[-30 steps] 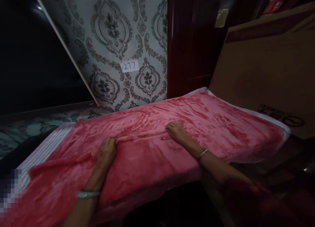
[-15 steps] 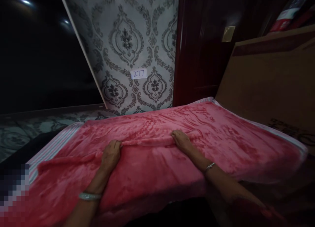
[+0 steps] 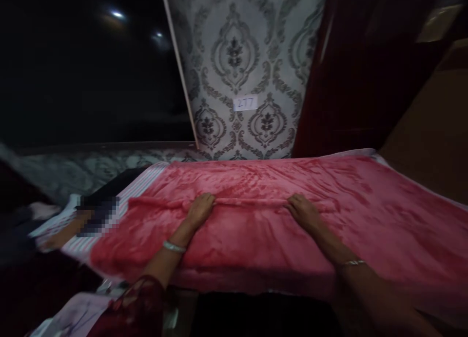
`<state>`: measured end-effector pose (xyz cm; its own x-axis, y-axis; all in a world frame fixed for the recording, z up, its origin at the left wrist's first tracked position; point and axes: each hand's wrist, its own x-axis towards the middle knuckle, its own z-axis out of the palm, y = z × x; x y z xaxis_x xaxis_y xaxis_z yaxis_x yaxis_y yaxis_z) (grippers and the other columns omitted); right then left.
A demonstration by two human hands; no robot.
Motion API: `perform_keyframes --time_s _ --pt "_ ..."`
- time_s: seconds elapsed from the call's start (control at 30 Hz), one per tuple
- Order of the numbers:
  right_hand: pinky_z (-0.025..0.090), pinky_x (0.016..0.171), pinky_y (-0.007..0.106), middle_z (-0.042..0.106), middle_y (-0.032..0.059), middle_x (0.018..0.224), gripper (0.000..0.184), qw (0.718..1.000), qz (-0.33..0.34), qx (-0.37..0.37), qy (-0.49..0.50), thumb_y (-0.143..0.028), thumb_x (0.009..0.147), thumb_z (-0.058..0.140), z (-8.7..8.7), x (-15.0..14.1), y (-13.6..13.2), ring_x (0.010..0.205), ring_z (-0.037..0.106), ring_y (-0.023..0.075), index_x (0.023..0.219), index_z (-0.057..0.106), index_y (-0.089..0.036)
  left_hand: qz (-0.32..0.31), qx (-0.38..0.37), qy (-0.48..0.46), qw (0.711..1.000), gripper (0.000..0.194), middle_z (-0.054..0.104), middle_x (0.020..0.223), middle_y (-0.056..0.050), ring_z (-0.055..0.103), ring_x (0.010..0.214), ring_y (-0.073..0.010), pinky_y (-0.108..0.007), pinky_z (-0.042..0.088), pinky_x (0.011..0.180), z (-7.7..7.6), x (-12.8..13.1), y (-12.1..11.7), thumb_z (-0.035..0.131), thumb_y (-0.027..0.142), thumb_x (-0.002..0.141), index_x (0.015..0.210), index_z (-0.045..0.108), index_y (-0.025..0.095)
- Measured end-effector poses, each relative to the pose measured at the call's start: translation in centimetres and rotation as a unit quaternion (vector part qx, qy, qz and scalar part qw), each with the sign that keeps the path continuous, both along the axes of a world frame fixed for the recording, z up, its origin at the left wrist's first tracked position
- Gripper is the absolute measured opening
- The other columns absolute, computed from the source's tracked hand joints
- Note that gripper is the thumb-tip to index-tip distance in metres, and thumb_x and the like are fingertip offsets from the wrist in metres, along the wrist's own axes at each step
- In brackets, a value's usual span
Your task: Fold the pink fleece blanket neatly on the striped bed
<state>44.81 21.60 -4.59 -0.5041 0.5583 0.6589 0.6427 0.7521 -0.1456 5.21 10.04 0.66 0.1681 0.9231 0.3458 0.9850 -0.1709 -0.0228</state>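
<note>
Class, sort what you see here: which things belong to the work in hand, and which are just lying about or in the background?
Part of the work:
pink-red blanket, a raised fold running between the hands
left hand, gripping that fold
right hand, gripping it further along

Just about:
card marked 277, on the patterned wall
dark glossy panel

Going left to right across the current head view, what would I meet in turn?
Striped edging, left bracelet, left hand, 277 label, right hand, right bracelet, cardboard. Left out as overlapping: pink blanket, black screen, dark red door.
</note>
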Motion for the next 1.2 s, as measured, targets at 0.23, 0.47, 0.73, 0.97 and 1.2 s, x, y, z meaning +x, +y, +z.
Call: perform_keyframes --time_s 0.23,0.47,0.73,0.97,1.2 --pt "0.044 0.071 0.035 0.063 0.0096 0.079 0.037 0.999 0.022 0.037 0.011 -0.041 0.102 0.04 -0.7 0.4 0.4 0.076 0.058 0.0238 0.08 0.063 -0.021 0.039 -0.079 0.033 0.996 0.019 0.064 0.113 -0.012 0.058 0.108 -0.0258 -0.039 0.043 0.096 1.3 -6.5 -4.2 0.053 0.024 0.092 0.107 0.063 0.018" --pt "0.046 0.072 0.036 0.063 0.0103 0.08 0.037 0.999 0.01 0.045 0.019 -0.041 0.101 0.041 -0.7 0.1 0.2 0.078 0.058 0.0243 0.081 0.064 -0.021 0.158 -0.081 0.033 0.984 0.035 0.066 0.124 -0.015 0.058 0.119 -0.0285 -0.044 0.041 0.1 3.0 -14.5 -7.4 0.044 0.01 0.088 0.116 0.064 0.016" --pt "0.046 0.072 0.037 0.063 0.0117 0.081 0.035 0.995 -0.016 0.097 0.025 -0.036 0.101 0.04 0.0 0.1 -0.5 0.079 0.057 0.0252 0.084 0.066 -0.02 0.264 0.012 0.02 0.964 0.034 0.068 0.112 -0.018 0.063 0.106 -0.0276 -0.04 0.043 0.093 3.5 -16.2 -8.1 0.033 0.01 0.092 0.111 0.061 0.012" --pt "0.047 0.076 0.038 0.063 0.0127 0.082 0.031 0.992 -0.028 0.118 0.045 -0.034 0.1 0.042 0.8 0.7 -1.0 0.081 0.057 0.0262 0.085 0.066 -0.02 0.269 0.085 0.021 0.959 0.031 0.064 0.11 -0.017 0.062 0.101 -0.0257 -0.035 0.045 0.087 5.8 -15.4 -10.3 0.034 0.012 0.093 0.112 0.059 0.013" --pt "0.048 0.072 0.035 0.064 0.0086 0.081 0.027 0.989 -0.038 0.129 0.064 -0.033 0.098 0.044 4.1 1.6 -1.4 0.078 0.059 0.0233 0.083 0.064 -0.021 0.262 0.112 0.039 0.958 0.031 0.062 0.11 -0.013 0.061 0.098 -0.0228 -0.031 0.046 0.079 8.9 -14.1 -11.9 0.034 0.011 0.093 0.112 0.058 0.016"
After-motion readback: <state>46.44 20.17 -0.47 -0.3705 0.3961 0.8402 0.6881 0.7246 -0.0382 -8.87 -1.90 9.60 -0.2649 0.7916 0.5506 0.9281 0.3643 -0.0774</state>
